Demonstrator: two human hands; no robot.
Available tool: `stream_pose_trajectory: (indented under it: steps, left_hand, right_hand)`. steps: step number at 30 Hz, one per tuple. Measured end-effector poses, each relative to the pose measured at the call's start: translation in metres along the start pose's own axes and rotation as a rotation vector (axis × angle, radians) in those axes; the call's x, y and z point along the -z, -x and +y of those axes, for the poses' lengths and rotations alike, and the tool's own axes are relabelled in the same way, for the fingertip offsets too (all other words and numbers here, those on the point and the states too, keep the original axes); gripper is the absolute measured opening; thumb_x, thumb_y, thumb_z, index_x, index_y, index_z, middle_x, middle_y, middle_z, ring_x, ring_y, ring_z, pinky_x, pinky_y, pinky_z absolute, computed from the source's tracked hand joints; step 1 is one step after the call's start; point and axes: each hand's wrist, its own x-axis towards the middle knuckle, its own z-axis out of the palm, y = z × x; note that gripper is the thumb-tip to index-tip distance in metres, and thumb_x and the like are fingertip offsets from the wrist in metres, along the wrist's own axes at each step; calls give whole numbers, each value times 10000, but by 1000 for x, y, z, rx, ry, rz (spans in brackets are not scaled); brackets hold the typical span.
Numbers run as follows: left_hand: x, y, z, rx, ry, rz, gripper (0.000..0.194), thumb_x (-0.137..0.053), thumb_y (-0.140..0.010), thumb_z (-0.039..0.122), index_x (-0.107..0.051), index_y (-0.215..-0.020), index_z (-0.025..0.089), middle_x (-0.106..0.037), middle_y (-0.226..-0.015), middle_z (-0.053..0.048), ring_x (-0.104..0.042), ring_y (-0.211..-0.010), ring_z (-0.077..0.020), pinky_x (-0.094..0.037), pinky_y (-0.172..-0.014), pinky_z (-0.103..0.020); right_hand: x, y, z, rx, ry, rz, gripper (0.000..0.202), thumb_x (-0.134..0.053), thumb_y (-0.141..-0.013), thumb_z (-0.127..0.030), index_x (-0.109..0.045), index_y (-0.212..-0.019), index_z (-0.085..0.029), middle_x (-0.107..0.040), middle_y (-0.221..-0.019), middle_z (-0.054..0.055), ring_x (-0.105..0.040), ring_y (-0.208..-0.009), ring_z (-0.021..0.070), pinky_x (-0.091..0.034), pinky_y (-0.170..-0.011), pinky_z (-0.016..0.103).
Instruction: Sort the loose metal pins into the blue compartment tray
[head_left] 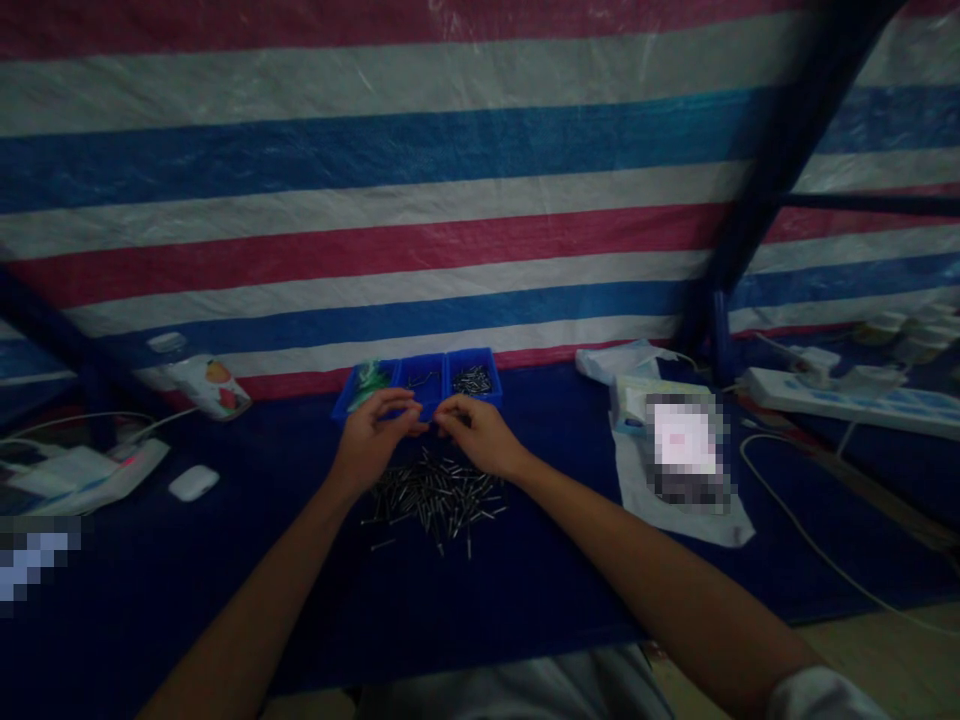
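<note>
A loose pile of slender metal pieces, like screws or pins (pixel 439 495), lies on the dark blue table. Above its far edge, my left hand (pixel 379 430) has its thumb and fingers pinched together. Close beside it, my right hand (pixel 476 432) is pinched too, fingertips almost meeting those of the left. Whatever they hold is too small and dark to make out. Just behind the hands stand three blue bins: the left bin (pixel 339 402) has green and whitish material in it, the middle bin (pixel 421 362) a few thin metal pieces, the right bin (pixel 470 356) many small metal parts.
To the left are a white earbud case (pixel 194 483), a power strip (pixel 139 475) with cables and a printed carton or bottle (pixel 217 388). On the right lie plastic packaging (pixel 634 480), a blurred-out item, a long power strip (pixel 847 400) and a loose cable (pixel 795 525). A striped tarp (pixel 450 230) hangs behind.
</note>
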Motion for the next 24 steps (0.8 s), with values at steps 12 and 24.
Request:
stream_pose_trajectory:
  steps: [12, 24]
  left_hand:
    - [3, -2, -8, -47, -107, 45, 365, -580, -840, 400, -560, -1110, 156, -669, -797, -28, -651, -615, -154, -511, -584, -278]
    - [1, 2, -9, -138, -819, -456, 157, -541, -837, 252, -646, -932, 183, -626, -758, -6, -570, -684, -173, -401, -624, -289]
  right_hand:
    - [-2, -49, -5, -202, 287, 160, 325, -449, -937, -424, -646, -898, -168, -647, -717, 51, -576, -659, 159, -412, -633, 292]
    - [15, 12, 4, 124, 858, -255, 229, -523, -881, -286, -680, -1021, -196, -641, -1020, 91, -574, -960, 231, -451, -764, 340]
